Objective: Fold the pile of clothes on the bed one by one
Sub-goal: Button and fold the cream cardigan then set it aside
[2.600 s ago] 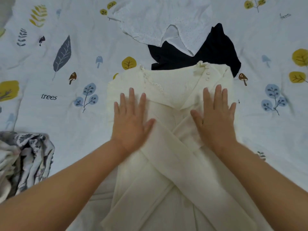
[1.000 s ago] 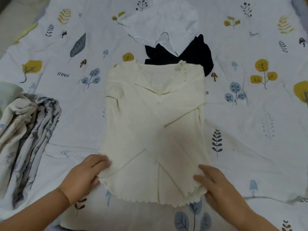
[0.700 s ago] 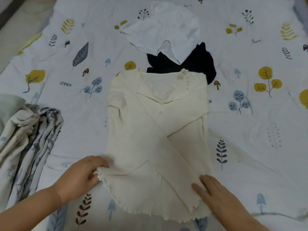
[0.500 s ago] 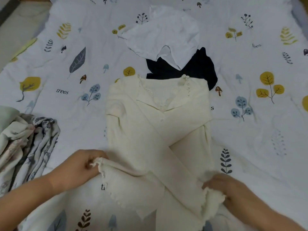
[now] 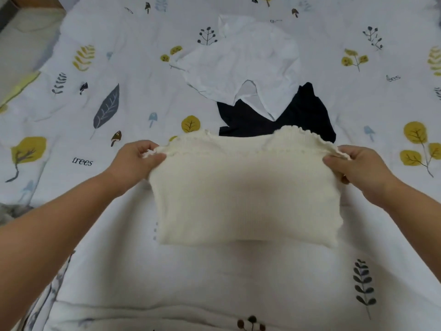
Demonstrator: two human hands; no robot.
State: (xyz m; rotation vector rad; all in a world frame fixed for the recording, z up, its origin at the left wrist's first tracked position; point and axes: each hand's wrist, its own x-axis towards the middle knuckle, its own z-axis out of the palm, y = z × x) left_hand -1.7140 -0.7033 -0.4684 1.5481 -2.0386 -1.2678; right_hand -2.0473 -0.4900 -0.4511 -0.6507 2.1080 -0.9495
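Note:
A cream knit cardigan [image 5: 245, 194] lies folded in half on the bed, its ruffled hem brought up over its top edge. My left hand [image 5: 136, 161] pinches the hem's left corner. My right hand [image 5: 358, 166] pinches the right corner. Beyond the cardigan lie a dark navy garment [image 5: 298, 115] and, partly over it, a crumpled white garment [image 5: 245, 63].
The bed sheet [image 5: 238, 278] is white with printed leaves, trees and mushrooms. A grey patterned cloth [image 5: 9, 211] shows at the left edge. The bed's edge and the floor [image 5: 19, 44] are at the upper left.
Both hands took the cardigan's bottom hem and carried it away from me, up over the collar, folding the garment in half. The view moved forward with them.

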